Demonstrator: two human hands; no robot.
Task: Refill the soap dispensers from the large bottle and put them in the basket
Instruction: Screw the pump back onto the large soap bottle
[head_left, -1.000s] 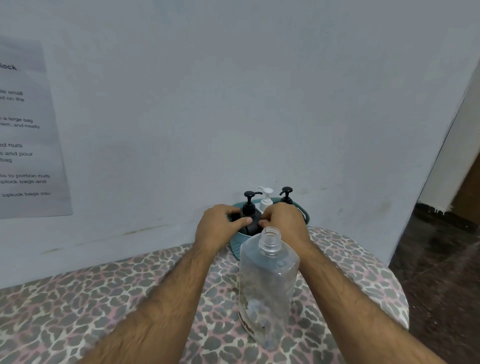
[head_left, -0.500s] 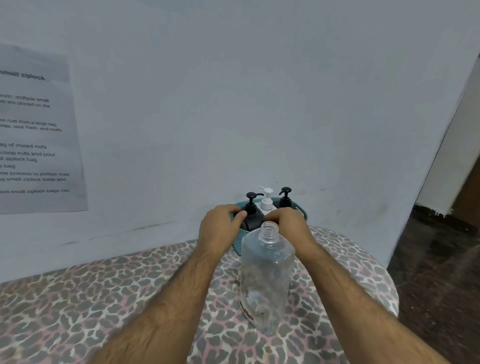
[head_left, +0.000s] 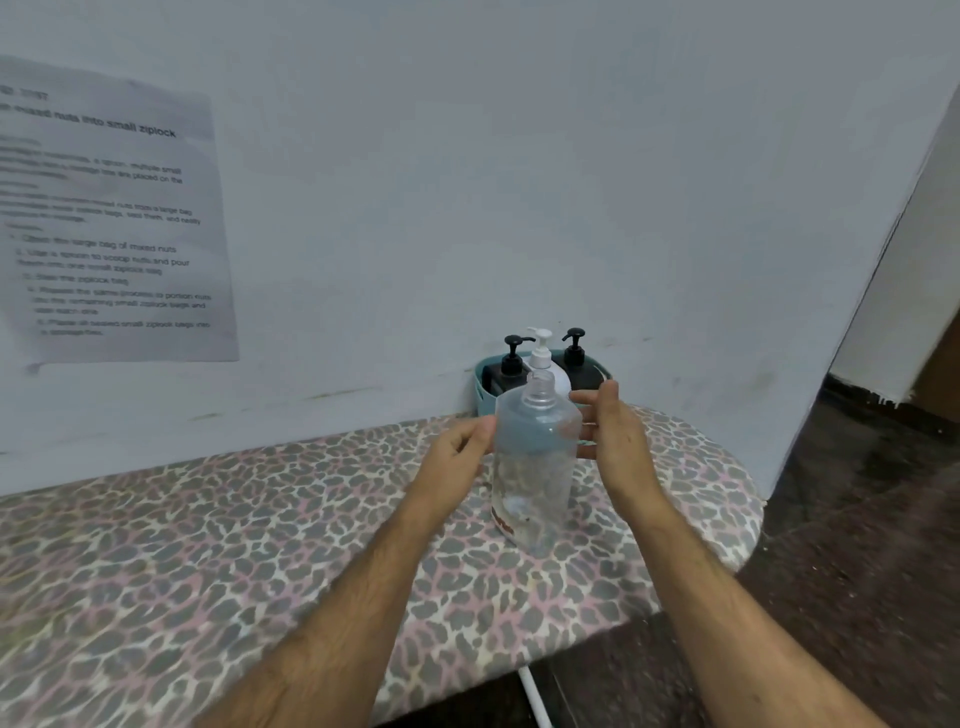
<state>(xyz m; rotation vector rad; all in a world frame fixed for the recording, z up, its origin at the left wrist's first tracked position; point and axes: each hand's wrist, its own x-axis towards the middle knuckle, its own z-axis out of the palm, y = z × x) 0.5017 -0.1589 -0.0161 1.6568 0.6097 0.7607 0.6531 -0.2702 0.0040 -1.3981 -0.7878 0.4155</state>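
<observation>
- Fingers (head_left: 589, 397) of the person's right hand (head_left: 613, 441) are spread and nearly straight, just to the right of the large clear plastic bottle (head_left: 535, 462), holding nothing; some fingertips show through the bottle's clear wall, and whether they touch it cannot be told.
- Fingers of the left hand (head_left: 457, 457) are loosely curled, with the fingertips at the bottle's left edge; no grip is visible, and contact cannot be told.
- That large clear bottle stands upright and uncapped between the two hands, on the leopard-print cloth of the table (head_left: 208, 545). It looks almost empty, with a red label low on its left side.
- Behind the bottle, against the pale grey wall (head_left: 519, 156), sits a teal plastic basket (head_left: 480, 389) at the far edge of the table.
- Three pump dispensers stand upright in the basket: a black dispenser on the left (head_left: 511, 364), a white dispenser in the middle (head_left: 543, 358), and a second black dispenser on the right (head_left: 576, 358).
- All three pump heads are in place.
- A printed paper sheet (head_left: 114, 223) with blurred lines of text hangs on the wall to the left.
- Dark flooring (head_left: 857, 493) shows to the right of the table.
</observation>
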